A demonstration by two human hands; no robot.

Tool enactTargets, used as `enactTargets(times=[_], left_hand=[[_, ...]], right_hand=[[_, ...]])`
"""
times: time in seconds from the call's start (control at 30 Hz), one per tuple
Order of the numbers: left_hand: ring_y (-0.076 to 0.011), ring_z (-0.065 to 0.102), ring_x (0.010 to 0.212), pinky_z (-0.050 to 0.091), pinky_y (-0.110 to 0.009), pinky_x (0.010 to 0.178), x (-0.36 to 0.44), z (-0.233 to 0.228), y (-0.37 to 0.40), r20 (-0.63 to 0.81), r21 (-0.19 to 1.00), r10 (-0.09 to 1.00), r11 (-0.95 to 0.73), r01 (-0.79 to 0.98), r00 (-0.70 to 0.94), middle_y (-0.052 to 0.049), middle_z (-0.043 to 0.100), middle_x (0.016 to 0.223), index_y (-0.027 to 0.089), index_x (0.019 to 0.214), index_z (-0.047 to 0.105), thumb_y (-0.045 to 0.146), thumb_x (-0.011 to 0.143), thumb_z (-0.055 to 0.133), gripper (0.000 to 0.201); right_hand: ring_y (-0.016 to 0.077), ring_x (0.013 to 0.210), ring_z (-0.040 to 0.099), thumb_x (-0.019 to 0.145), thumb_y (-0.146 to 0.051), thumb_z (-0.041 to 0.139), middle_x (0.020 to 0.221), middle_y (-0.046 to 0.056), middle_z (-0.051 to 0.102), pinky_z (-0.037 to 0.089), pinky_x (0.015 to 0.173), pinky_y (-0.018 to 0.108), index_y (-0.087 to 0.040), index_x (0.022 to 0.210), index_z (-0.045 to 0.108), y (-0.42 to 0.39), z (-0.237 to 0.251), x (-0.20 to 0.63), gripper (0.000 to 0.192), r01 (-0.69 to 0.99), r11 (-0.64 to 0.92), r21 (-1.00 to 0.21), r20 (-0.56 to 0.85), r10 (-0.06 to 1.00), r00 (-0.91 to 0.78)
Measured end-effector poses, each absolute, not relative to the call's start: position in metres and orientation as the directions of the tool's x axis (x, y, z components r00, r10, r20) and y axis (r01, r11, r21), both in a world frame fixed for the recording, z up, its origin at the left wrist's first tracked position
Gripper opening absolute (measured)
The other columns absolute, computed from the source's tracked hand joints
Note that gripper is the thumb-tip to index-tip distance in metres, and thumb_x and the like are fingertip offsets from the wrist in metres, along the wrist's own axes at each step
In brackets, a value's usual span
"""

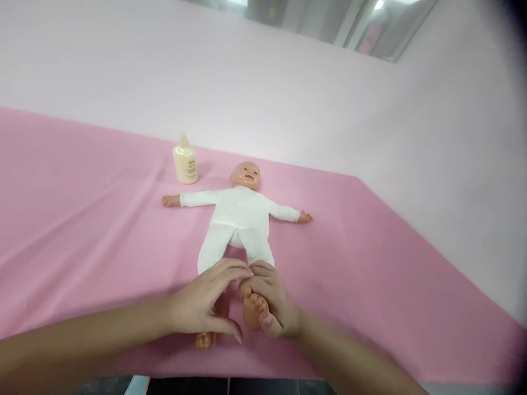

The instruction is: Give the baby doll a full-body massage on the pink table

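A baby doll [242, 211] in a white suit lies on its back, arms spread and head at the far end. My right hand [274, 299] is wrapped around the doll's lower leg and foot [252, 311] on the right side, its thumb against the sole. Close by on the left, my left hand [209, 299] is open, thumb and fingers apart in a wide curve. Its fingertips reach beside my right hand's fingers; whether they touch is unclear. Beneath my left hand the doll's other foot [205, 340] shows, with most of that lower leg hidden.
A cream-coloured pump bottle [185, 162] stands on the left beyond the doll's outstretched arm. The pink cloth [362, 274] under the doll has creases on its left side. Behind it is a white surface [123, 66], with a window-like panel [313, 22] at the top.
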State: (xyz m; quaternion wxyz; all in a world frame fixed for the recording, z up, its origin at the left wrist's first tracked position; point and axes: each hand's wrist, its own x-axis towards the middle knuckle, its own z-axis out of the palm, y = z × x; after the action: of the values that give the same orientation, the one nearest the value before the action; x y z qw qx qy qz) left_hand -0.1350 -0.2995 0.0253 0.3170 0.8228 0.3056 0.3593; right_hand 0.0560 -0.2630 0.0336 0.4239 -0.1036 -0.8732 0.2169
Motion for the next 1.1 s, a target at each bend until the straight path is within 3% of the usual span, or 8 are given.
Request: enactTargets(times=[0.37, 0.63, 0.87, 1.1], left_hand=[[-0.0274, 0.049, 0.119, 0.046, -0.044, 0.101, -0.1354, 0.0278, -0.2993, 0.414, 0.706, 0.707, -0.647, 0.287, 0.573, -0.012, 0.047, 0.127, 0.024, 0.13, 0.04, 0.037, 0.082, 0.069, 0.058], [-0.0279, 0.048, 0.119, 0.046, -0.046, 0.1, -0.1348, 0.0252, -0.299, 0.436, 0.702, 0.7, -0.658, 0.273, 0.566, -0.013, 0.047, 0.126, 0.024, 0.13, 0.039, 0.036, 0.083, 0.066, 0.056], [-0.0273, 0.049, 0.118, 0.046, -0.045, 0.1, -0.1355, 0.0258, -0.2987, 0.455, 0.684, 0.673, -0.684, 0.256, 0.582, -0.012, 0.048, 0.126, 0.024, 0.132, 0.039, 0.033, 0.085, 0.064, 0.053], [-0.0288, 0.045, 0.122, 0.044, -0.049, 0.101, -0.1358, 0.0223, -0.2994, 0.517, 0.663, 0.646, -0.717, 0.215, 0.561, -0.013, 0.042, 0.13, 0.028, 0.143, 0.025, 0.026, 0.087, 0.06, 0.066]], right_hand=[[0.018, 0.06, 0.045, 0.094, -0.057, 0.005, 0.062, 0.001, 0.051, 0.041, 0.068, 0.038, -0.022, 0.078, 0.047, -0.2655, 0.0306, 0.056, 0.057, 0.034, 0.851, -0.525, 0.631, 0.415, -0.655], [0.0183, 0.061, 0.047, 0.095, -0.051, 0.004, 0.063, 0.002, 0.054, 0.043, 0.071, 0.04, -0.022, 0.076, 0.049, -0.267, 0.0338, 0.0558, 0.057, 0.051, 0.814, -0.579, 0.59, 0.461, -0.663], [0.0175, 0.063, 0.049, 0.098, -0.039, 0.015, 0.064, 0.002, 0.057, 0.041, 0.075, 0.04, -0.021, 0.074, 0.056, -0.2692, 0.038, 0.0566, 0.051, 0.019, 0.746, -0.665, 0.562, 0.518, -0.645], [0.0177, 0.069, 0.054, 0.1, -0.042, 0.01, 0.064, 0.004, 0.057, 0.043, 0.08, 0.04, -0.02, 0.071, 0.059, -0.2684, 0.0401, 0.0551, 0.061, 0.029, 0.673, -0.739, 0.493, 0.569, -0.658]])
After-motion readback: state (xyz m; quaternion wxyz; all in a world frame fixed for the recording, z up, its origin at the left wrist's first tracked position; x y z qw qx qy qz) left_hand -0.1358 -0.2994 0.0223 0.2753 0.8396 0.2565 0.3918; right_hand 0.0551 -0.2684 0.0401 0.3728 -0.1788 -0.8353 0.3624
